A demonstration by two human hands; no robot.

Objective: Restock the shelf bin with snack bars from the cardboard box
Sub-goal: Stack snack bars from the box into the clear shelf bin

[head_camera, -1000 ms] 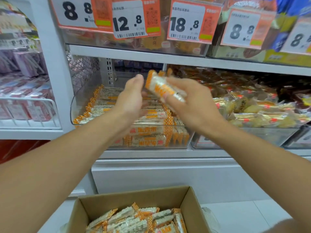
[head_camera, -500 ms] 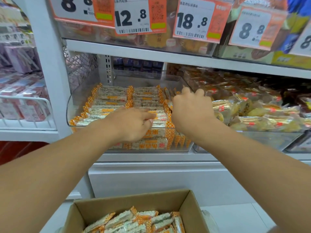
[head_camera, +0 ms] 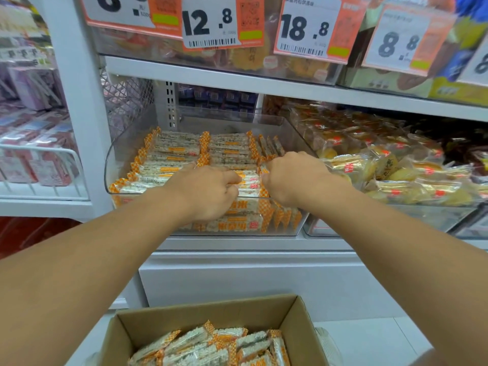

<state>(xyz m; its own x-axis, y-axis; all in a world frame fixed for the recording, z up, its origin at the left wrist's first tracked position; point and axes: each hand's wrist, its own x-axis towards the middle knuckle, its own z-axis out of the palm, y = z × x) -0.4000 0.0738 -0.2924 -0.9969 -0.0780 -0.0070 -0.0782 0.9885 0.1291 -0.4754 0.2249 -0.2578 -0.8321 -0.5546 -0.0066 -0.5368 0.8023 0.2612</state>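
Note:
A clear shelf bin [head_camera: 112, 165] holds rows of orange-and-white snack bars [head_camera: 174, 150]. Both hands reach into its front right part. My left hand [head_camera: 208, 192] has its fingers curled down onto a snack bar [head_camera: 249, 182] on the top layer. My right hand [head_camera: 293, 178], also curled, pinches the same bar's right end. Their fingertips are mostly hidden behind the knuckles. Below, an open cardboard box [head_camera: 297, 323] on the floor holds several more loose bars [head_camera: 211, 344].
A second clear bin of yellow wrapped cakes [head_camera: 396, 178] touches the right side. The upper shelf [head_camera: 237, 75] with hanging price tags [head_camera: 211, 22] sits close overhead. A white wire basket [head_camera: 45, 159] with pink packs is to the left, past the white upright [head_camera: 79, 114].
My right hand brought the bars it held in the air down into the bin. Both hands then shifted to the bin's front, closing on a top-layer bar.

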